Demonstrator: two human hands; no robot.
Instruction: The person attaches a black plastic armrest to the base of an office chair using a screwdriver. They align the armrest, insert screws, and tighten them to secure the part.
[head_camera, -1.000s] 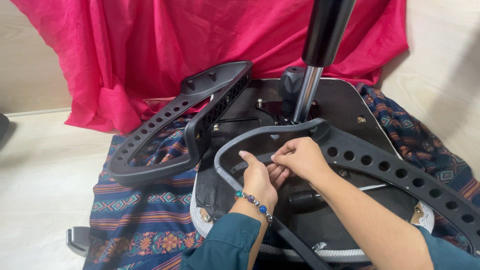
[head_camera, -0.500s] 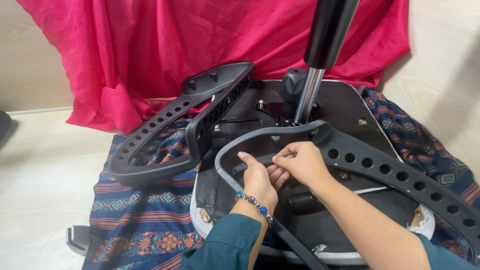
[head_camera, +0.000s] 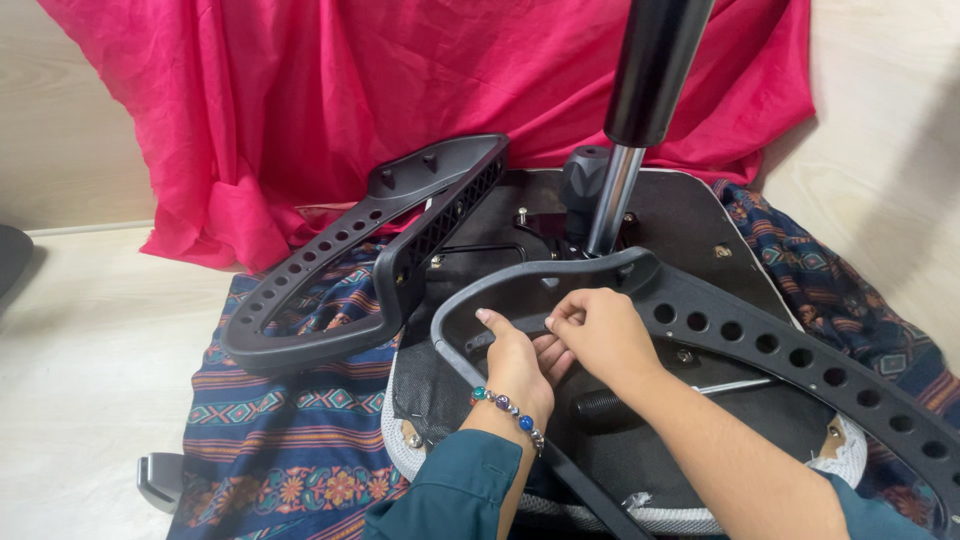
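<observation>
At the frame's centre, our left hand (head_camera: 515, 365) and right hand (head_camera: 600, 335) both pinch the near armrest (head_camera: 700, 320), steadying it against the upturned seat base (head_camera: 690, 220), which lies on the patterned cloth (head_camera: 290, 440).

Left hand (head_camera: 517, 365) and right hand (head_camera: 598, 335) touching, fingers curled, forearms angled inward

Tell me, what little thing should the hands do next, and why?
Probably press the near armrest flat onto the seat underside: both the left hand and right hand pinch its inner bracket, which looks not yet seated.
</observation>
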